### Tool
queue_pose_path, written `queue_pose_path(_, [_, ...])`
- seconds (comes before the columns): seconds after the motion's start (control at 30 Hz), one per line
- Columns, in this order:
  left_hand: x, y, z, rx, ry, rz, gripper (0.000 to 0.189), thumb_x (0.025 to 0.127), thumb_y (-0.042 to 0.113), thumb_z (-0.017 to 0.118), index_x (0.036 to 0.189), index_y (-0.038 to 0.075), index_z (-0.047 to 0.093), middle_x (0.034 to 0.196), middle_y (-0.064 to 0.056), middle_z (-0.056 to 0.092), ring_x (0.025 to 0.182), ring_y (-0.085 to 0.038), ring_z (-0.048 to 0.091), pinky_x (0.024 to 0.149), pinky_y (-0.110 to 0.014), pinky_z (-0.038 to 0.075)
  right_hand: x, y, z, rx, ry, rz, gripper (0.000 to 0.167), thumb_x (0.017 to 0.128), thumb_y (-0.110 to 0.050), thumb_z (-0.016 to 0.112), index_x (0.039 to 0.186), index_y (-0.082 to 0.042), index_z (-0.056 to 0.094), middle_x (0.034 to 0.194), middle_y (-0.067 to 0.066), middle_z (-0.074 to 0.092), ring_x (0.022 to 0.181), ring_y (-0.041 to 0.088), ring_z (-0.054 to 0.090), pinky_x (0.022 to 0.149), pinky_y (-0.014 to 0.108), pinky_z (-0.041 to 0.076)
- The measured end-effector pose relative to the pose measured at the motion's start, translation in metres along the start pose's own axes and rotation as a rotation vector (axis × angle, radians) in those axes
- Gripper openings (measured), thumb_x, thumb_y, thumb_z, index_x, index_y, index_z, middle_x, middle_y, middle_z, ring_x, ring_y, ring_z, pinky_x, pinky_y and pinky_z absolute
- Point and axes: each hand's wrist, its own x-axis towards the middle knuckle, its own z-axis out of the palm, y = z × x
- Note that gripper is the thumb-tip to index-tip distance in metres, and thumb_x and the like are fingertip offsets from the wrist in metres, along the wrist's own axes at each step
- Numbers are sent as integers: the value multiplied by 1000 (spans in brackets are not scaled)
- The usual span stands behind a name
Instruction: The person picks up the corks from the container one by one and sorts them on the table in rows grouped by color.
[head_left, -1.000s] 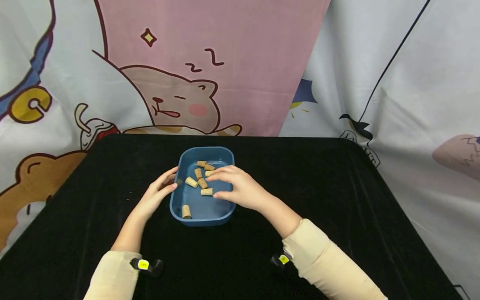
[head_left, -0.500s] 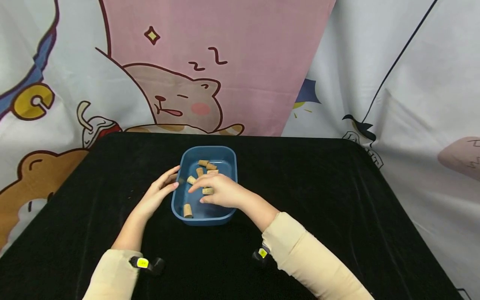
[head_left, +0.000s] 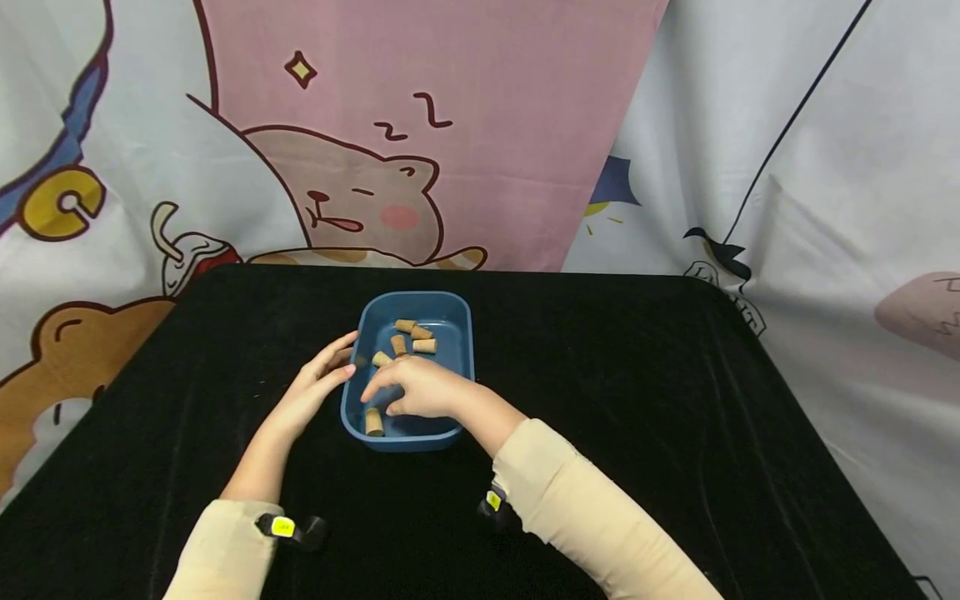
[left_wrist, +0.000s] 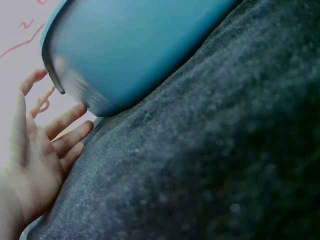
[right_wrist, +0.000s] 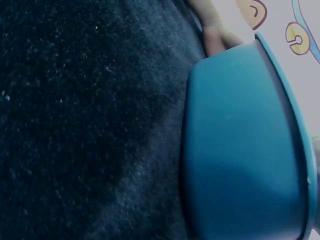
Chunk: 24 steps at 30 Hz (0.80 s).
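Note:
A blue rectangular tub point(head_left: 467, 358) with rounded corners stands on the black cloth. Inside it lie several tan corks; one cork point(head_left: 424, 345) sits toward the back and another cork point(head_left: 373, 422) near the front left corner. My left hand point(head_left: 309, 395) is at the tub's left side, fingers extended and fingertips right at its wall. In the left wrist view, the left fingers point(left_wrist: 70, 120) spread out beside the tub. Reaching in over the right rim, my right hand point(head_left: 423, 388) hovers just behind the front cork, thumb and index finger apart. It hides part of the tub's middle.
Black cloth point(head_left: 637, 400) covers the table around the tub. Behind the table hangs a pale curtain point(head_left: 495, 125) printed with cartoon animals. Each sleeve cuff carries a small dark wrist camera, such as the left camera point(head_left: 310, 534).
My right hand has moved left and toward the front within the tub, from the corks at the middle to near the front left one. The left hand has stayed at the tub's side.

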Motion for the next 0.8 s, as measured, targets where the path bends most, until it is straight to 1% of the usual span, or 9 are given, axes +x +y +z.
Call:
queue_pose_path(0.17, [0, 0, 0, -16, 1, 0, 54, 102, 26, 46, 152, 18, 27, 146, -23, 35, 131, -41, 34, 105, -64, 20, 6, 1, 5, 12, -28, 31, 32, 88, -9, 68, 119, -20, 67, 116, -12, 64, 109, 6, 56, 91, 23, 44])
queue_pose_path(0.37, [0, 0, 0, -33, -7, -3, 54, 102, 26, 45, 152, 18, 26, 147, -23, 34, 132, -41, 33, 105, -65, 18, 9, 2, 9, 35, -40, 71, 33, 88, -9, 68, 118, -23, 68, 116, -15, 64, 107, 6, 56, 88, 23, 45])
queue_pose_path(0.5, [-1, 0, -1, -33, -5, -8, 54, 102, 27, 45, 152, 19, 26, 147, -22, 34, 132, -41, 33, 105, -65, 19, 11, 2, 12, -2, -51, 71, 34, 87, -9, 68, 117, -25, 68, 113, -16, 64, 102, 4, 56, 86, 22, 45])
queue_pose_path(0.63, [-1, 0, -1, -30, -3, -16, 54, 102, 28, 45, 152, 19, 26, 147, -22, 34, 132, -41, 33, 105, -65, 18, 12, 0, 14, -56, -66, 71, 34, 87, -9, 68, 116, -26, 68, 110, -16, 64, 102, 2, 56, 88, 23, 44])
queue_pose_path(0.8, [0, 0, -1, -30, -5, -21, 54, 102, 28, 45, 152, 20, 26, 147, -22, 35, 131, -41, 34, 105, -65, 19, 12, 0, 15, -107, -75, 83, 32, 87, -11, 68, 114, -29, 69, 109, -18, 64, 104, 1, 55, 92, 26, 43])
